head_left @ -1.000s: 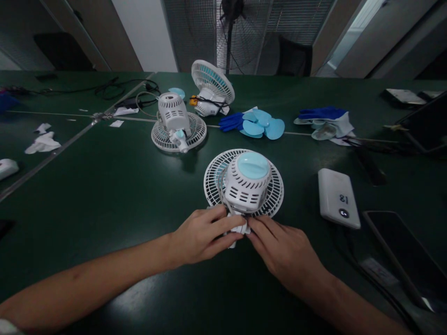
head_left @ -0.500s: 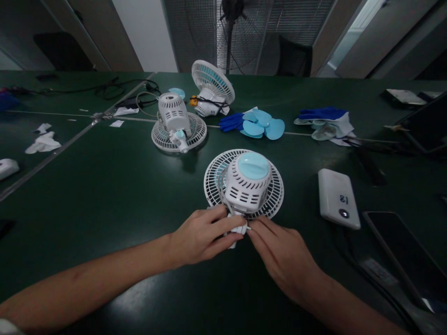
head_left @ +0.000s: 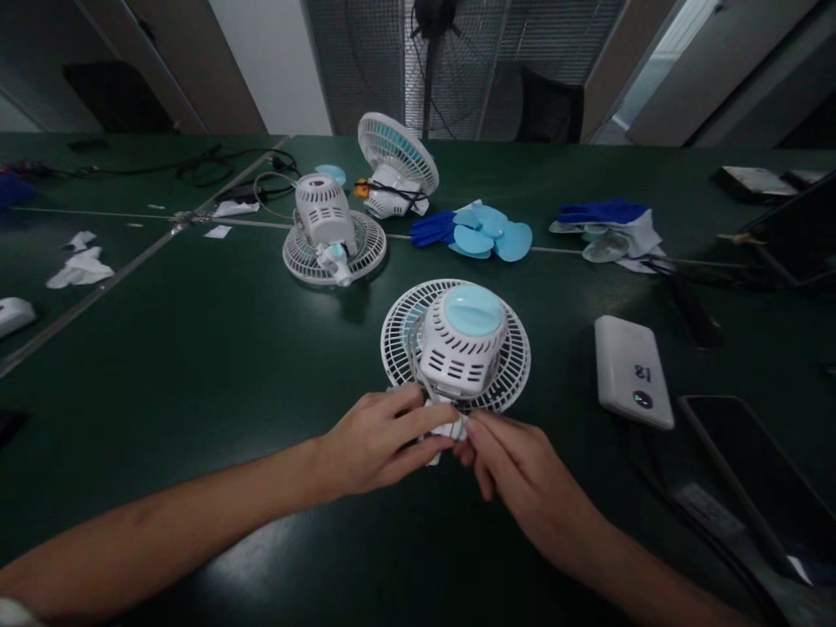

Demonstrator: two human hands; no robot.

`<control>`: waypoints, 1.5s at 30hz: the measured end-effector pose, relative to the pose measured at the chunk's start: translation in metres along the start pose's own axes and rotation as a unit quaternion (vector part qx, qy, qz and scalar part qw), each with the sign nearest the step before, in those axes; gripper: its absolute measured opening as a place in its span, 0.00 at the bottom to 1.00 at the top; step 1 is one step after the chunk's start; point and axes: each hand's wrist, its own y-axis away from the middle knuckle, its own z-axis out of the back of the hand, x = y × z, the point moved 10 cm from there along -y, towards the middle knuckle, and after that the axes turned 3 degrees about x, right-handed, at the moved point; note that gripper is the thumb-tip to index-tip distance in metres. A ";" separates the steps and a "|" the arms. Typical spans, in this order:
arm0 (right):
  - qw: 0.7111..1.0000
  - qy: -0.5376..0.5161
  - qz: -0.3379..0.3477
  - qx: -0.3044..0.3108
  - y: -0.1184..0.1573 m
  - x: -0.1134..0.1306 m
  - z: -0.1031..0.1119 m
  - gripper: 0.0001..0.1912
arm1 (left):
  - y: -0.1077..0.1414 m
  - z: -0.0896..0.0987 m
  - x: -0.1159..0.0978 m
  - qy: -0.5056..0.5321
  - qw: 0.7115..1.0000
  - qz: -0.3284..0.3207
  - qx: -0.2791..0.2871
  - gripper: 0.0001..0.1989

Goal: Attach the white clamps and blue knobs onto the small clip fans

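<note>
A small white electric fan (head_left: pixel 457 366) lies grille-down on the dark green table, its light blue rear cap facing up. My left hand (head_left: pixel 385 435) is closed around the white bracket (head_left: pixel 450 428) at the fan's near end. On the right side of that bracket, my right hand (head_left: pixel 522 461) pinches with thumb and index finger; whatever small part is between the fingertips is hidden. A thin cable runs down the left of the motor housing to the bracket.
Beyond stand a second fan (head_left: pixel 326 222) lying grille-down and a third fan (head_left: pixel 398 165) tilted. Blue fan blades (head_left: pixel 493 232) lie beside a blue glove (head_left: pixel 431 228). Further gloves (head_left: pixel 610 228), a white power bank (head_left: pixel 633 373) and a phone (head_left: pixel 758 475) are at right.
My right hand's fingers have shifted, from stretched over the bracket's right end to a thumb-and-finger pinch there. The left hand and the fan have stayed in place.
</note>
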 end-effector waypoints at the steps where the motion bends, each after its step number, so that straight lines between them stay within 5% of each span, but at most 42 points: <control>1: 0.999 -0.035 -0.018 0.028 0.000 -0.001 -0.006 0.29 | 0.000 0.000 0.000 0.000 1.000 0.000 0.000 0.15; 5: 0.999 -0.020 -0.028 0.015 0.001 -0.004 -0.002 0.25 | 0.000 0.001 0.000 0.001 1.000 -0.001 -0.005 0.15; 8: 0.983 0.144 0.069 -0.088 0.006 0.010 0.017 0.16 | 0.000 0.000 0.000 0.002 1.000 -0.001 -0.004 0.15; 10: 0.973 0.184 0.101 -0.097 0.007 0.016 0.015 0.15 | 0.001 -0.001 0.001 0.003 1.000 0.000 -0.005 0.15; 13: 1.000 0.022 0.014 -0.008 -0.001 0.005 0.000 0.22 | 0.001 -0.001 0.001 0.008 1.000 0.002 -0.003 0.15; 15: 0.992 -0.092 -0.053 0.066 -0.001 0.001 -0.015 0.30 | 0.001 -0.001 0.001 0.010 1.000 0.001 -0.003 0.15; 17: 0.986 -0.122 -0.079 0.076 0.000 -0.001 -0.017 0.30 | 0.001 -0.001 0.001 0.005 1.000 0.002 -0.003 0.15; 20: 0.999 0.014 -0.017 -0.029 0.001 0.003 0.006 0.22 | 0.001 -0.002 0.002 0.002 1.000 0.006 0.004 0.16; 23: 0.970 0.196 0.091 -0.108 0.008 0.020 0.014 0.17 | 0.001 -0.002 0.001 0.003 1.000 0.003 0.001 0.16; 30: 0.995 -0.061 -0.047 0.062 0.000 0.001 -0.015 0.33 | 0.000 0.000 0.000 0.004 1.000 -0.002 -0.003 0.15; 32: 0.995 -0.058 -0.059 0.050 0.000 -0.002 -0.011 0.30 | 0.000 -0.001 0.000 0.000 1.000 0.002 0.002 0.15; 36: 0.986 0.143 0.032 -0.072 0.005 0.012 0.013 0.21 | -0.001 0.002 -0.002 -0.008 1.000 -0.004 -0.008 0.15; 38: 0.990 0.129 0.019 -0.048 0.005 0.008 0.008 0.22 | -0.001 0.002 -0.002 -0.010 1.000 -0.005 -0.012 0.15; 43: 0.982 -0.106 -0.110 0.111 0.002 -0.003 -0.023 0.35 | 0.000 0.000 0.001 0.001 1.000 -0.002 -0.004 0.15; 45: 0.980 -0.123 -0.121 0.101 0.002 -0.003 -0.021 0.33 | 0.000 -0.001 0.001 0.001 1.000 0.000 -0.002 0.15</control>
